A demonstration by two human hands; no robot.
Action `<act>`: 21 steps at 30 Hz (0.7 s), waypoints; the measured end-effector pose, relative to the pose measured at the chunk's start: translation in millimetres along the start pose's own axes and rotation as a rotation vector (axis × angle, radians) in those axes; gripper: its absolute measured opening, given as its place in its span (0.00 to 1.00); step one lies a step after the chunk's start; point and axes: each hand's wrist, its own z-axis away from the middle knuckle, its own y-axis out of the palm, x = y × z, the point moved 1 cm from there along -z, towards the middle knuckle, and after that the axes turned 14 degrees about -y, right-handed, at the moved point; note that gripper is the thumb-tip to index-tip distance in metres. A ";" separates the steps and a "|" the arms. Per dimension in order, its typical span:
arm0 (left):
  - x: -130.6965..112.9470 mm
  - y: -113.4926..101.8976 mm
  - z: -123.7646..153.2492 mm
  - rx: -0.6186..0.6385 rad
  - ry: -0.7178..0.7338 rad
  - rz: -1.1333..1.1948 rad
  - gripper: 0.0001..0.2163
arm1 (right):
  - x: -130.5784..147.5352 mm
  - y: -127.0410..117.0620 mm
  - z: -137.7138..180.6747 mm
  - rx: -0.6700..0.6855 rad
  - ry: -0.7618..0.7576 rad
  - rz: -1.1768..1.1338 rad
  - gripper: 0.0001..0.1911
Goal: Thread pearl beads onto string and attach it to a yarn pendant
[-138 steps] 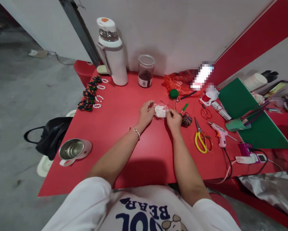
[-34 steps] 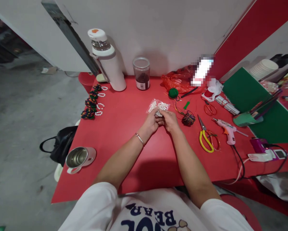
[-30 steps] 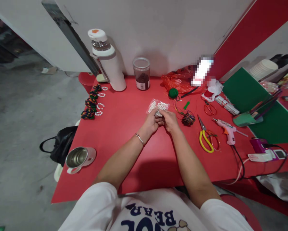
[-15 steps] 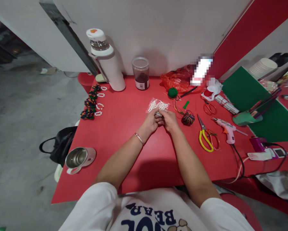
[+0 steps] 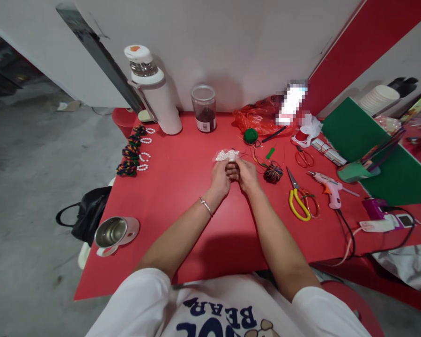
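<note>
Both of my hands meet over the middle of the red table (image 5: 182, 201). My left hand (image 5: 221, 177) and my right hand (image 5: 246, 173) pinch the near edge of a clear plastic bag of white beads (image 5: 226, 155), fingers curled beneath it. The bag is tilted, its beads bunched on the far side of my fingertips. Just right of my right hand lies a ball of multicoloured yarn (image 5: 273, 172). Beyond it are a green yarn ball (image 5: 250, 136) and a small green strip (image 5: 270, 153).
Yellow-handled scissors (image 5: 299, 203), red-handled scissors (image 5: 304, 157) and a pink glue gun (image 5: 331, 187) lie to the right. At left are a metal-lined mug (image 5: 129, 229) and several yarn bundles with bead loops (image 5: 126, 167). A tall flask (image 5: 161, 103) and a jar (image 5: 203, 110) stand behind.
The bag has been tipped in my hands; it looks narrower and its beads have bunched together. My fingers have curled in closer. The view has shifted slightly.
</note>
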 end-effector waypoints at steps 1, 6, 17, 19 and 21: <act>3.3 0.0 0.7 -0.015 0.086 -0.010 0.14 | -1.5 -0.5 -0.8 0.014 -0.016 -0.010 0.14; 15.9 -4.6 3.7 -0.148 0.302 -0.043 0.18 | -11.3 -5.0 -4.5 0.060 -0.084 0.034 0.20; 30.4 -16.9 10.1 -0.098 0.379 -0.362 0.07 | 24.3 -45.1 -1.9 0.040 -0.688 0.957 0.10; 31.9 -17.2 10.6 -0.085 0.360 -0.419 0.09 | 49.1 -61.1 -6.6 0.028 -0.687 1.056 0.12; 32.1 -17.1 11.1 -0.078 0.344 -0.456 0.11 | 76.7 -73.6 -20.0 0.067 -0.666 1.230 0.12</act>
